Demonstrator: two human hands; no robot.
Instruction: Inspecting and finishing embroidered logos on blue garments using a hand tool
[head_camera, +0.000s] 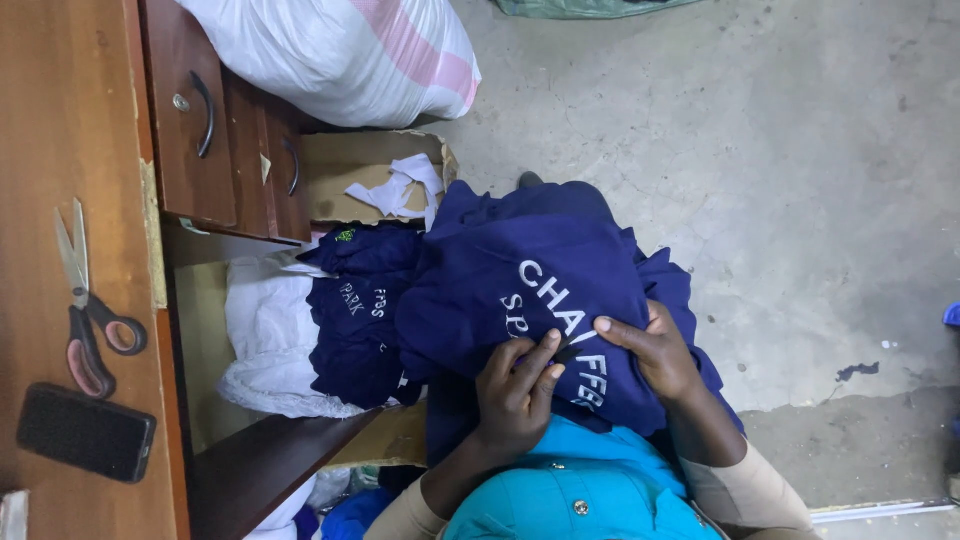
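Both hands, left hand (515, 390) and right hand (650, 350), pinch the navy-blue printed cloth garment (530, 290) on the lap; its loose folds might slide onto the concrete floor (800, 200).

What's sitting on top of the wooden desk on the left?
On the wooden desk lie a pair of scissors with red-brown handles and a black phone, face down or dark. A pale object at the bottom corner is cut off, so it cannot be identified.
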